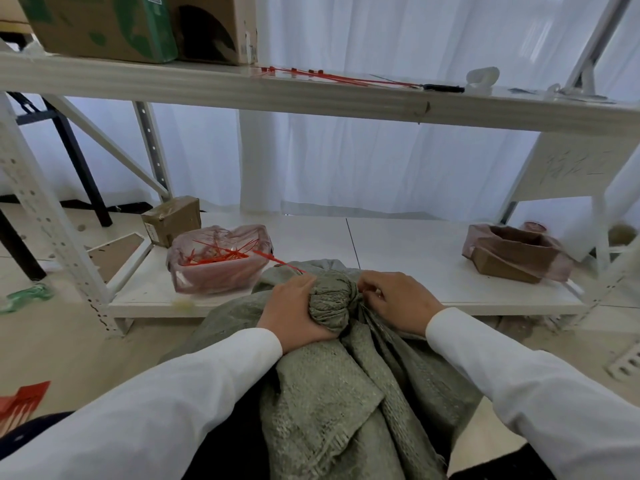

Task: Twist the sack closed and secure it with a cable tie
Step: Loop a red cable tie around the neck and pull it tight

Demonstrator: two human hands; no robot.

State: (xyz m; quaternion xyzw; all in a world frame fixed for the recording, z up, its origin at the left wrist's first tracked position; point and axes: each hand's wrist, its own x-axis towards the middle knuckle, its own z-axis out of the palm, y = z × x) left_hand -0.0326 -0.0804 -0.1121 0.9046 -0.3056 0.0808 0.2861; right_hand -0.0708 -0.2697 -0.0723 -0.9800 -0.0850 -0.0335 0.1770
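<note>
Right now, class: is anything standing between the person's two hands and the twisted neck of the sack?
Nothing visible does. The left hand is clamped around the twisted neck of the green sack, and the right hand rests against its other side. A red cable tie sticks out past the left hand's fingers.

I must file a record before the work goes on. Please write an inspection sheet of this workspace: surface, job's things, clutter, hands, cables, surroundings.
Surface: white lower shelf, boxes at both ends.
Job's things: grey-green sack, its neck bunched and twisted; red cable tie sticking out beside the left hand; more red ties in a pink-lined box.
Clutter: open brown box, small taped carton, loose red ties on the upper shelf.
Hands: left hand grips the neck; right hand pinches at its other side.
Cables: nothing seen.
Surroundings: white curtain, metal rack, tiled floor.
</note>
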